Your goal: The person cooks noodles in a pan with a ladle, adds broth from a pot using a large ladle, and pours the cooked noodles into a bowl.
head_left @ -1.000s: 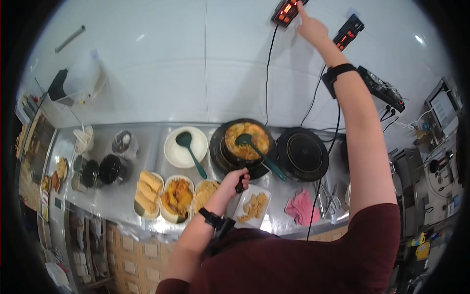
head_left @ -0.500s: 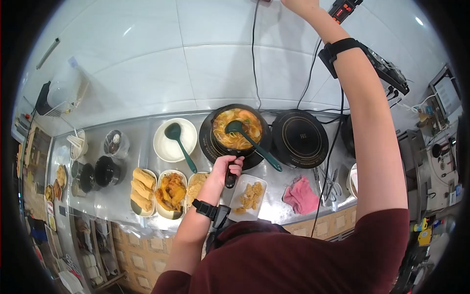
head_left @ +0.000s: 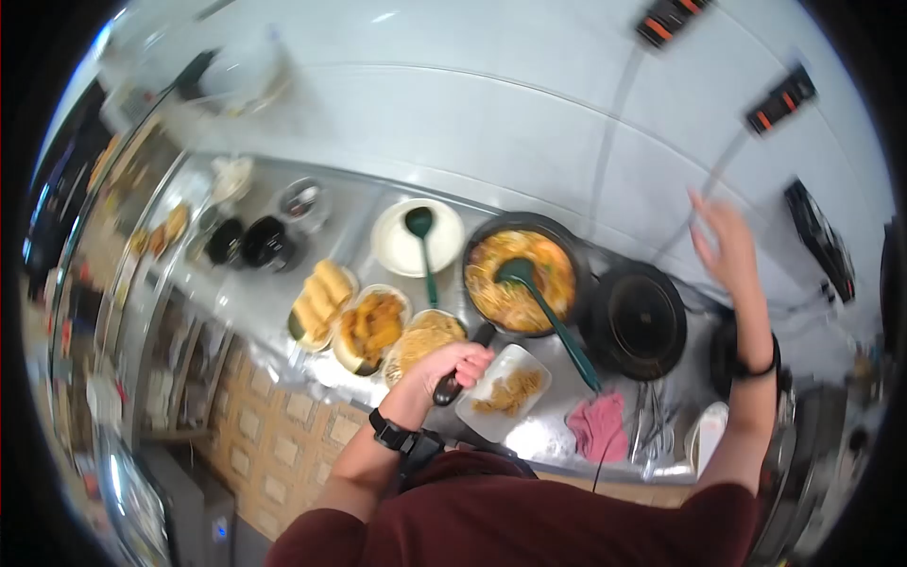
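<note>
My left hand (head_left: 458,367) is closed around the handle of a black pan (head_left: 470,291). Noodles in orange broth (head_left: 520,274) fill the pan, and a green ladle (head_left: 557,331) rests in it, its handle pointing to the lower right. Whether the pan still touches the hob beneath it I cannot tell. My right hand (head_left: 726,244), slightly blurred, is in front of the wall at the right, fingers apart and holding nothing. Below it lies a round black induction hob (head_left: 642,321).
A white bowl (head_left: 387,236) with a second green ladle (head_left: 423,248) stands left of the pan. Nearby are plates of rolls (head_left: 324,300), fried food (head_left: 373,326) and noodles (head_left: 425,342), a white tray (head_left: 529,357) with crumbly food, and a pink cloth (head_left: 598,427). Cables hang along the wall.
My right hand has come down from high on the wall. The view has turned, and the pan looks larger and hides more of its hob. My left hand keeps its hold on the handle.
</note>
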### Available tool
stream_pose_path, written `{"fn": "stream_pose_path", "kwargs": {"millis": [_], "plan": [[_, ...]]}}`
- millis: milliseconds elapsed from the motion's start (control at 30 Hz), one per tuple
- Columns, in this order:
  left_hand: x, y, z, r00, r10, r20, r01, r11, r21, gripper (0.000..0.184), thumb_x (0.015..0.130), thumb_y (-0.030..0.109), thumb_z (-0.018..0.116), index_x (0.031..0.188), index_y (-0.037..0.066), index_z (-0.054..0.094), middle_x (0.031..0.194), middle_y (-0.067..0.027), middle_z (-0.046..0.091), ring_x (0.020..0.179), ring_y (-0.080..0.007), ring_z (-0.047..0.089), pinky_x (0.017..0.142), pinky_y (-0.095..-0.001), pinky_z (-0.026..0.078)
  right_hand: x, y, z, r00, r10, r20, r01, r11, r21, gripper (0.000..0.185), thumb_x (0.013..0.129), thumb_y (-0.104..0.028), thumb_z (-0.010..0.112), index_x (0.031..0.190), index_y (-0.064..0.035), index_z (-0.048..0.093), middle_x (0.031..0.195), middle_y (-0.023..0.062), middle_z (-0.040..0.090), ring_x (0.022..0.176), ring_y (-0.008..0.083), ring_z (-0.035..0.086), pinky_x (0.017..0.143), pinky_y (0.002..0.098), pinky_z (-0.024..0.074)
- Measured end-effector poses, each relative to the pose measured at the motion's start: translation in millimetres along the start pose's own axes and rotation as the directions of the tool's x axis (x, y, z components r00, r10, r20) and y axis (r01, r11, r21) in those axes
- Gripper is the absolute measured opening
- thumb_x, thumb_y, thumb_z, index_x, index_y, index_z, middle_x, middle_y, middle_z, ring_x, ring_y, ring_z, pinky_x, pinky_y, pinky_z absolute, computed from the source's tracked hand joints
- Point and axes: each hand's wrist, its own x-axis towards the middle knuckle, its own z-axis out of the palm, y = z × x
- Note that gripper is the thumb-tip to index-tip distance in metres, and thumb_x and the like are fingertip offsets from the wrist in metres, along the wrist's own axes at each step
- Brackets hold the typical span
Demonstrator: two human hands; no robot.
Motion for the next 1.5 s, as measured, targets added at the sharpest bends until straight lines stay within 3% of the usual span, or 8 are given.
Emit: {"fn": "stream_pose_path", "kwargs": {"millis": [167, 300, 367, 567, 700, 1133, 1233, 1500], "plan": [[-117, -29, -2, 0.995, 0.091, 0.027, -0.092, 0.996, 0.02, 0.012, 0.084, 0.006, 0.05, 0.093, 0.007, 0.042, 0.059, 0.006, 0.037, 0.039, 0.0012, 0.032, 0.03, -0.0142, 0.026, -74, -106, -2, 0.968, -0.006, 0.253, -0.021, 0.994, 0.103, 0.078, 0.051, -0.012, 0.075, 0.123, -0.0107, 0.045, 0.102, 0.0154, 0.049, 0.09, 0.032, 0.048, 0.077, 0.0394, 0.0398], [-211, -52, -28, 0.974, 0.216, 0.065, -0.22, 0.974, 0.05, 0.01, 0.083, 0.006, 0.051, 0.088, 0.008, 0.043, 0.059, 0.0054, 0.038, 0.04, 0.0005, 0.033, 0.031, -0.0145, 0.027, -81, -230, 21, 0.969, -0.159, 0.188, 0.057, 0.886, 0.459, 0.098, 0.043, -0.021, 0.081, 0.128, -0.0135, 0.033, 0.095, 0.0137, 0.046, 0.082, 0.0304, 0.045, 0.069, 0.0385, 0.0394], [-259, -59, -50, 0.966, 0.253, 0.054, -0.255, 0.967, 0.023, 0.011, 0.082, 0.005, 0.051, 0.089, 0.007, 0.043, 0.059, 0.0048, 0.038, 0.04, 0.0002, 0.033, 0.031, -0.0148, 0.028, -72, -304, 37, 0.98, -0.167, 0.11, 0.067, 0.791, 0.608, 0.083, 0.046, -0.023, 0.08, 0.12, -0.0152, 0.044, 0.086, 0.0103, 0.046, 0.075, 0.027, 0.046, 0.066, 0.0376, 0.0394], [-399, -66, -143, 0.925, 0.379, -0.007, -0.378, 0.922, 0.082, 0.008, 0.083, 0.007, 0.05, 0.087, 0.009, 0.044, 0.059, 0.0063, 0.037, 0.04, 0.0003, 0.031, 0.034, -0.0157, 0.026, -13, -515, 71, 0.858, -0.514, 0.001, 0.423, 0.708, 0.566, 0.04, 0.059, -0.02, 0.071, 0.098, -0.0167, 0.06, 0.073, 0.004, 0.045, 0.062, 0.02, 0.046, 0.054, 0.0316, 0.0387], [-479, -66, -184, 0.873, 0.453, -0.182, -0.443, 0.891, 0.096, 0.009, 0.083, 0.008, 0.05, 0.087, 0.009, 0.043, 0.059, 0.006, 0.036, 0.04, 0.0002, 0.032, 0.033, -0.0153, 0.026, 40, -609, 87, 0.846, -0.528, -0.07, 0.473, 0.684, 0.556, 0.04, 0.063, -0.015, 0.064, 0.102, -0.014, 0.057, 0.076, 0.0048, 0.047, 0.064, 0.0202, 0.049, 0.054, 0.0306, 0.0404], [-620, 42, -274, 0.776, 0.509, -0.374, -0.534, 0.845, 0.042, 0.011, 0.081, 0.004, 0.05, 0.09, 0.006, 0.044, 0.058, 0.0048, 0.035, 0.038, -0.0003, 0.031, 0.031, -0.0151, 0.025, 214, -699, 243, 0.755, -0.612, -0.234, 0.601, 0.504, 0.621, 0.045, 0.069, -0.01, 0.058, 0.114, -0.0125, 0.05, 0.083, 0.0057, 0.051, 0.069, 0.0212, 0.051, 0.059, 0.0318, 0.0423], [-641, 84, -284, 0.791, 0.472, -0.388, -0.504, 0.864, 0.024, 0.011, 0.081, 0.003, 0.049, 0.091, 0.006, 0.045, 0.058, 0.0048, 0.035, 0.038, -0.0006, 0.031, 0.031, -0.0153, 0.025, 251, -691, 275, 0.748, -0.657, -0.096, 0.534, 0.51, 0.675, 0.044, 0.071, -0.012, 0.058, 0.115, -0.013, 0.049, 0.084, 0.0052, 0.05, 0.07, 0.0216, 0.051, 0.061, 0.0327, 0.0425], [-666, 204, -315, 0.82, 0.424, -0.384, -0.431, 0.9, 0.073, 0.011, 0.081, 0.004, 0.05, 0.091, 0.006, 0.046, 0.057, 0.0048, 0.035, 0.038, -0.0012, 0.03, 0.031, -0.016, 0.025, 291, -710, 309, 0.955, -0.294, -0.028, 0.2, 0.575, 0.793, 0.036, 0.07, -0.005, 0.061, 0.105, -0.0069, 0.056, 0.081, 0.007, 0.053, 0.071, 0.0244, 0.051, 0.063, 0.0335, 0.0422]]}}
